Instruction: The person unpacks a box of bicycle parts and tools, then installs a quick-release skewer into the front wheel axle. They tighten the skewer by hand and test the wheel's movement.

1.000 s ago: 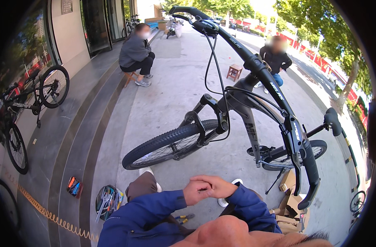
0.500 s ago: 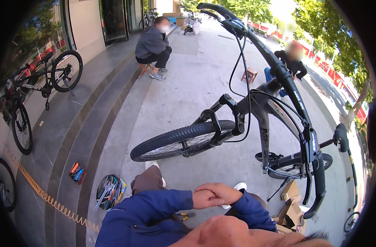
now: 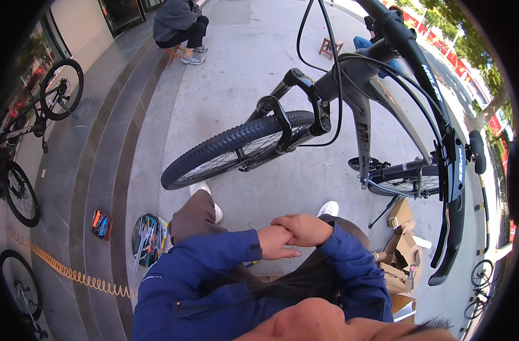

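My hands are clasped together above my lap. My right hand (image 3: 310,228) is closed over the fingers of my left hand (image 3: 274,241). The left thumb sticks out below the grip, while the other left fingers are covered. No tool or part shows in either hand. In front of me stands a dark grey bicycle (image 3: 359,116), touched by neither hand. Its knobby front wheel (image 3: 208,152) is turned toward the left, and its black handlebar (image 3: 425,71) reaches down the right side.
At my left are a tool container (image 3: 149,241) and a small box of tools (image 3: 101,225). A coiled orange hose (image 3: 83,277) crosses the steps. Opened cardboard boxes (image 3: 404,250) lie at right. A person sits on a stool (image 3: 174,54); another person is partly hidden behind the bicycle.
The view has tipped downward, so the bicycle and the seated people sit higher and are partly cut off. My hands stay clasped and appear slightly higher in the picture.
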{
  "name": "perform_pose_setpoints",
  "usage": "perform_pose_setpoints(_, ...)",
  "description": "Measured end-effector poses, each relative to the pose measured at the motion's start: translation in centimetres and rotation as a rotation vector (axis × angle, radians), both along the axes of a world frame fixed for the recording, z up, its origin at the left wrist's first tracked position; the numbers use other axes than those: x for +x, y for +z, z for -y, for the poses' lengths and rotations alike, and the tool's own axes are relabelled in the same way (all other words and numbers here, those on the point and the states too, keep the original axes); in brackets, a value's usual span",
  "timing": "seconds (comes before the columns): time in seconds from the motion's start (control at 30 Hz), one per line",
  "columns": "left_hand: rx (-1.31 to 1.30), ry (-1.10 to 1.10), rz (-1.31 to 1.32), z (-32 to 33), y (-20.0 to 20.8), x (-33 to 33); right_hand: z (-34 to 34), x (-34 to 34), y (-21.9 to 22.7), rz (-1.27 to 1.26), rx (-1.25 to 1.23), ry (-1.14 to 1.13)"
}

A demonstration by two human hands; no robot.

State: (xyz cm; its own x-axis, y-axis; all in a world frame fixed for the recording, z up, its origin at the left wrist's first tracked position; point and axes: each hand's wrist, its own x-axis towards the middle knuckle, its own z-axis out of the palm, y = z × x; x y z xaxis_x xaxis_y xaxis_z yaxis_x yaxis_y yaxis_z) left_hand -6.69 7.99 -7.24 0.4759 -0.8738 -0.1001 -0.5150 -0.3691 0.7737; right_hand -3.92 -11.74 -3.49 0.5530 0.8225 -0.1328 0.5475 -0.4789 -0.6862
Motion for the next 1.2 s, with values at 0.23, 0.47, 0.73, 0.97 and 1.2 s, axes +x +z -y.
perform_pose_setpoints(0.23,0.192,-0.109,-0.082,-0.7,-0.4,-0.4,-0.2,-1.5,-2.0,-0.056,-0.157,-0.01)
perform_pose_setpoints(0.47,0.235,-0.069,-0.048,-1.4,-1.0,-0.6,0.0,-1.0,-1.4,-0.045,-0.234,-0.006)
perform_pose_setpoints(0.73,0.415,-0.151,-0.006,-2.5,-2.0,-1.4,0.1,-0.9,-0.6,-0.012,-0.301,-0.057)
perform_pose_setpoints(0.97,0.404,-0.135,0.006,-2.6,-2.0,-1.4,0.3,-1.0,-1.1,0.028,-0.248,-0.069)
perform_pose_setpoints(1.2,0.425,-0.154,-0.002,-2.4,-1.7,-1.2,0.4,-1.0,-1.2,0.038,-0.226,-0.07)
